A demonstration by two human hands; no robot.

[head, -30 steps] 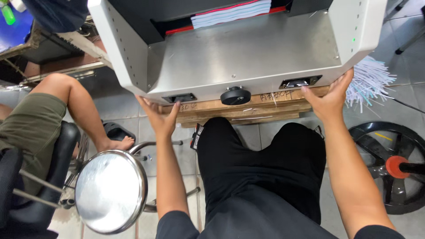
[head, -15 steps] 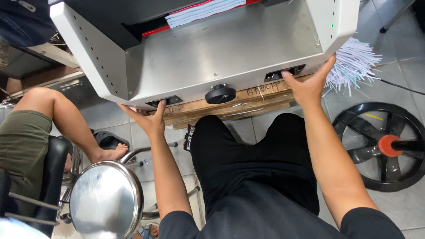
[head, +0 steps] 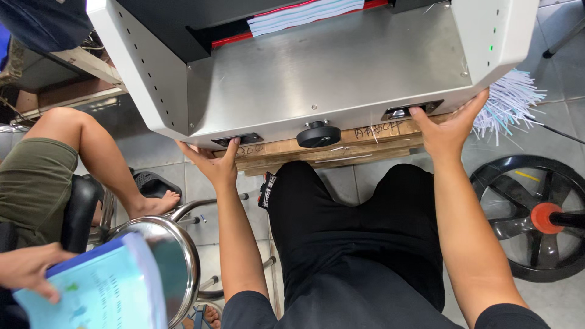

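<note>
Paper-cutting machine (head: 329, 79): brushed steel bed, grey painted side walls, angular corners, standing on a rough wooden desk (head: 365, 143) at the far centre. Black round knob (head: 318, 134) on the front lip, between two recessed button slots.

Left hand (head: 213, 161): fingers spread, palm up under the left slot (head: 237, 140). Right hand (head: 448, 131): fingers spread, tips pressed at the right slot (head: 402, 111). Both sat the same way a second ago; the view has tilted, so the machine now fills more of the frame, which suggests both buttons are being held down.

Paper stack (head: 304, 15): white sheets with blue edges under the red clamp bar, far centre.

Loose white and blue strips (head: 509, 103), far right. Shiny round metal stool (head: 167, 256), near left. New in view: another person's hand with a pale blue booklet (head: 91, 292), near left
</note>
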